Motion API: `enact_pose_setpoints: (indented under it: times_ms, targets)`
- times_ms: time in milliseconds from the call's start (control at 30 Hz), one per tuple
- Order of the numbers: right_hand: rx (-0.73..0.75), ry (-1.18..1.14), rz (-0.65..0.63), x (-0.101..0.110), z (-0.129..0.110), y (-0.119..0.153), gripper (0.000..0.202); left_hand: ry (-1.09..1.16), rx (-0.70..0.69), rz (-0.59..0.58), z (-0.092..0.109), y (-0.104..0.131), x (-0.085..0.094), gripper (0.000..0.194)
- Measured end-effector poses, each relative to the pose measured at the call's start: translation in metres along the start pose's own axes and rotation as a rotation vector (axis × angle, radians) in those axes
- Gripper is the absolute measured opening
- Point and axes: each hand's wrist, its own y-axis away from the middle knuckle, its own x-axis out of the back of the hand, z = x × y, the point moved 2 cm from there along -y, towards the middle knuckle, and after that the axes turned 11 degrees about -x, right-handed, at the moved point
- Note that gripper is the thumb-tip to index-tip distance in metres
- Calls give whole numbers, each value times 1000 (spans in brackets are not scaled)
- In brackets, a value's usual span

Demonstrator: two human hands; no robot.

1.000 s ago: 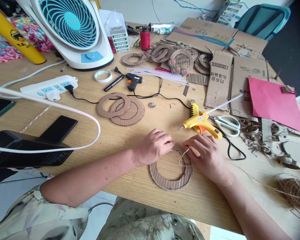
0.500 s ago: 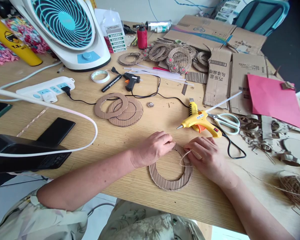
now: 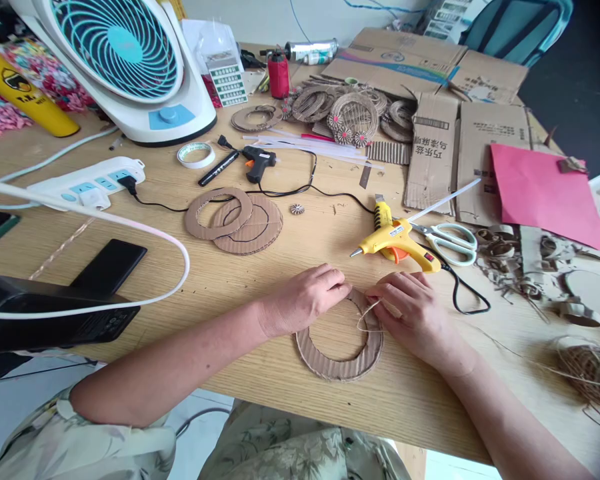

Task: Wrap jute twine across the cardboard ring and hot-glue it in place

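Note:
A corrugated cardboard ring [image 3: 338,363] lies flat near the table's front edge. My left hand [image 3: 307,297] presses on the ring's upper left rim with fingers curled. My right hand [image 3: 414,313] rests on the upper right rim and pinches a thin strand of twine [image 3: 366,319] that loops over the ring's inner edge. A yellow glue gun [image 3: 395,241] lies just beyond my hands, nozzle pointing left.
Scissors [image 3: 450,241] lie beside the glue gun. A second cardboard ring on a disc [image 3: 235,217] lies left of centre. A fan [image 3: 125,60], power strip [image 3: 87,183], tape roll [image 3: 195,155], black glue gun [image 3: 257,161], flattened boxes [image 3: 435,147], pink paper [image 3: 540,190] and a twine bundle [image 3: 590,373] surround the work.
Both hands stay on the ring's top rim, barely shifting. The view has drifted slightly, so everything sits a little lower and to the left.

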Motion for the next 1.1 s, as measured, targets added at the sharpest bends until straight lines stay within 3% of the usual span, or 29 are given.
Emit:
enact_pose_setpoints:
  times_ms: [800, 1100]
  targets:
    - [21, -9, -23, 0, -2, 1, 8, -62, 10, -98, 2, -4, -3, 32]
    - [22, -52, -15, 2, 1, 2, 10, -35, 66, 0, 0, -2, -1, 20]
